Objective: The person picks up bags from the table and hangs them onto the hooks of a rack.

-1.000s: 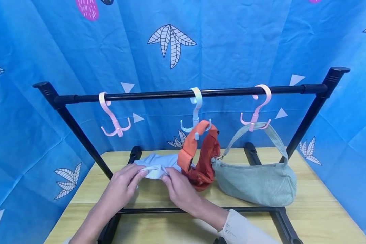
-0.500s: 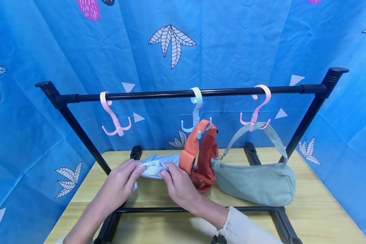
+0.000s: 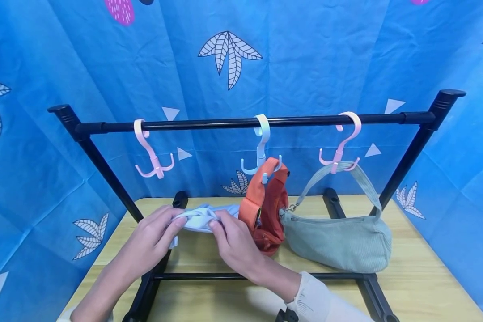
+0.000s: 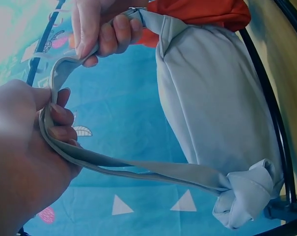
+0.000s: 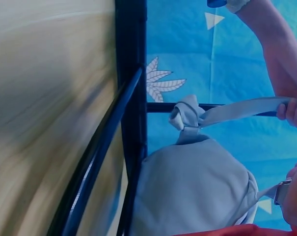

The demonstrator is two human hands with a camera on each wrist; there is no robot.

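A pale blue-grey bag (image 4: 212, 93) hangs by its strap (image 3: 201, 218) from both hands, in front of the rack's left half. My left hand (image 3: 150, 239) grips one part of the strap, fingers curled round it in the left wrist view. Close by on its right, my right hand (image 3: 239, 248) pinches another part between thumb and fingers. One strap end carries a bulky knot (image 4: 249, 194); a small metal buckle (image 5: 282, 191) sits by the right hand. Behind the right hand, a red-orange bag (image 3: 275, 203) hangs on the blue hook (image 3: 261, 143).
A black rack bar (image 3: 209, 124) crosses above the hands. On it hang a pink hook (image 3: 154, 163) at left and another pink hook (image 3: 338, 150) at right, which bears a green corduroy bag (image 3: 338, 241). The rack stands on a wooden table (image 3: 418, 268) before a blue curtain (image 3: 306, 53).
My left hand has shifted slightly left and up, and the strap between the hands is spread a little wider. The right hand keeps its hold and has barely moved.
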